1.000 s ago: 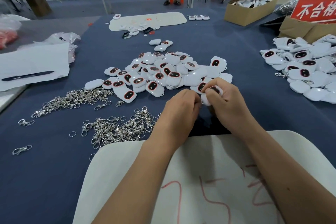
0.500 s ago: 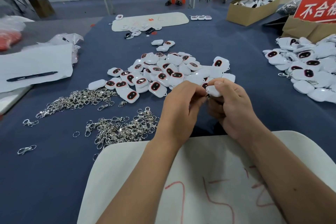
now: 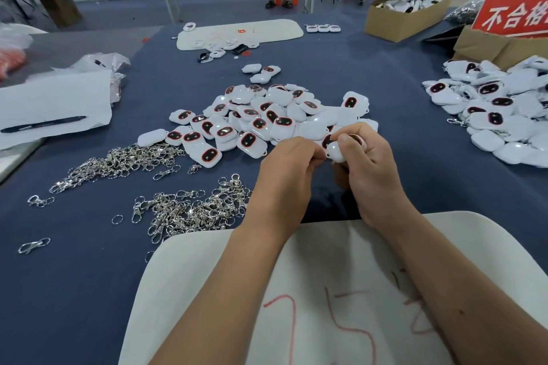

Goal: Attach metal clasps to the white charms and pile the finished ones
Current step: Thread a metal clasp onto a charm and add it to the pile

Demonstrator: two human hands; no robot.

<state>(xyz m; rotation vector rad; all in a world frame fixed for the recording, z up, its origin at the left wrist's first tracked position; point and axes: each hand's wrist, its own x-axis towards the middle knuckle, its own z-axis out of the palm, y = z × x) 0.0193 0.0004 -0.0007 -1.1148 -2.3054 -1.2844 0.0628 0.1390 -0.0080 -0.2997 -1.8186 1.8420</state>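
You have one glossy white rounded plastic charm (image 3: 336, 151) pinched in your right hand (image 3: 367, 169), just right of the frame's centre, with the thumb curled over its top. Your left hand (image 3: 287, 178) meets it from the left, fingertips bunched tight at the charm's edge. A small glint of silver shows there, which I take to be a metal clasp being worked on, though the clasp itself is mostly hidden and I cannot tell whether it has caught yet.

Judging by the piles, you are somewhere mid-run. At the right edge of the frame lies a heap of white charms (image 3: 501, 115) with bits of silver hardware poking out between them, so those look finished. The large mound of white charms with dark red-rimmed oval windows (image 3: 267, 118) in the middle, just above your hands, shows no clasps that I can make out and probably waits its turn.

Supply is plentiful: two scatters of silver lobster clasps with rings (image 3: 189, 207) lie on the blue cloth at centre left. So a good deal remains after this one.
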